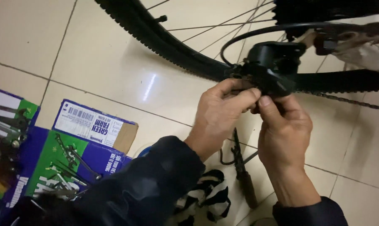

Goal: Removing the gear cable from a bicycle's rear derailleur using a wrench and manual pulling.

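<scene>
A bicycle's rear wheel with a knobby black tyre (164,39) and thin spokes stands on the tiled floor. A black rear derailleur (273,67) hangs beside it, with a black cable (256,31) looping into it and a chain (348,100) running off to the right. My left hand (221,115) pinches the lower left part of the derailleur with thumb and fingers. Facing it, my right hand (283,132) grips the derailleur's lower edge from the right, thumb up against it. Both arms wear dark sleeves.
A flattened blue, green and white cardboard box (89,140) lies at the left with several metal tools (70,161) on it. A dark hand tool with a wooden handle (244,175) and a black-and-white rag (208,196) lie on the floor below my hands.
</scene>
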